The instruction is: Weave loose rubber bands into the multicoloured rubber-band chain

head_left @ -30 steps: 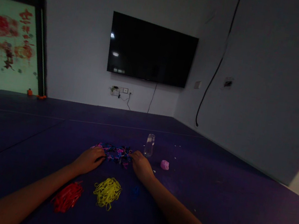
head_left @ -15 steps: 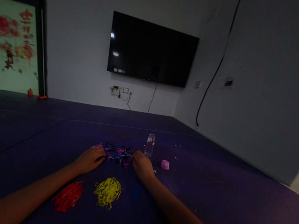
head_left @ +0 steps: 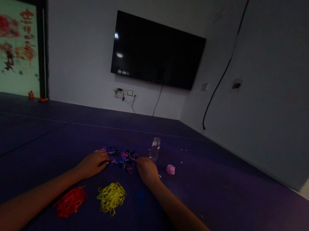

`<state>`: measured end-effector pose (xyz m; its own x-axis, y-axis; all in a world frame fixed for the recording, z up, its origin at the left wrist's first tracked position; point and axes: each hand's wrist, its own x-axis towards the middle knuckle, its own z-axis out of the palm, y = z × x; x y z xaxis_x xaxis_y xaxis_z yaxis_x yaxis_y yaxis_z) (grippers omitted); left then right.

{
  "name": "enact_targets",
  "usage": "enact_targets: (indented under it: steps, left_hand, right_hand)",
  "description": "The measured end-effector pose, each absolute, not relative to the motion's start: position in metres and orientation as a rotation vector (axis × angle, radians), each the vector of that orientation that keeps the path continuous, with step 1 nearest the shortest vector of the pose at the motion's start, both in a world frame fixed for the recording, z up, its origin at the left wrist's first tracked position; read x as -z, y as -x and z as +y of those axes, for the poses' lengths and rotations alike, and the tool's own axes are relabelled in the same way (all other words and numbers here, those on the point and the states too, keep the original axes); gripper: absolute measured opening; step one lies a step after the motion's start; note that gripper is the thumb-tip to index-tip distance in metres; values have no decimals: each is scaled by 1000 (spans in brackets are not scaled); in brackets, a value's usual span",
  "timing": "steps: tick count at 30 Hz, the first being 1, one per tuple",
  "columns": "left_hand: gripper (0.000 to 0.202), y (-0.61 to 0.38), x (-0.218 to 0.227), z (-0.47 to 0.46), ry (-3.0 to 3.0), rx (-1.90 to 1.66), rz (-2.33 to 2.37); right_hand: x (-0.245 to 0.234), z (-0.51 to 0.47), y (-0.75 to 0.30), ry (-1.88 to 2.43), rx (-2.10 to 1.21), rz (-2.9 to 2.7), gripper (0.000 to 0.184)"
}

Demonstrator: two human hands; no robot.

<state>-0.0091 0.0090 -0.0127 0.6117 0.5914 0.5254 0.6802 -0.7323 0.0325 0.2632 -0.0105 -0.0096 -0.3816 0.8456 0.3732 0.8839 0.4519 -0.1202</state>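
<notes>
A mixed heap of pink, blue and dark rubber bands (head_left: pixel 120 156) lies on the dark purple table (head_left: pixel 231 205). My left hand (head_left: pixel 92 163) rests at the heap's left edge with its fingers curled onto the bands. My right hand (head_left: pixel 146 169) sits at the heap's right edge, fingers bent down among the bands. Whether either hand pinches a band is hidden in the dim light. Nearer to me lie a red pile of bands (head_left: pixel 70 201), a yellow pile of bands (head_left: pixel 110 197) and a faint small blue pile (head_left: pixel 140 195).
A clear small bottle (head_left: pixel 154 149) stands just beyond my right hand, with a pink lump (head_left: pixel 170 169) to its right. A black wall screen (head_left: pixel 156 51) hangs ahead. A glass door with red paper cuttings (head_left: pixel 8 41) is at the far left.
My right hand has drawn slightly back from the heap toward me; the left hand stays in place. The view has barely shifted.
</notes>
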Motion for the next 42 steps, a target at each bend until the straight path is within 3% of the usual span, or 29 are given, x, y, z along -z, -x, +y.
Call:
enact_targets:
  steps: [13,42]
  left_hand:
    - [20,9,14,11,2663,746,-1072]
    - [20,9,13,10,2668,774,-1066]
  right_hand:
    - [12,-9,-263,1401,48,-2356,35]
    - [9,-12,-262,1371,66,-2413,28]
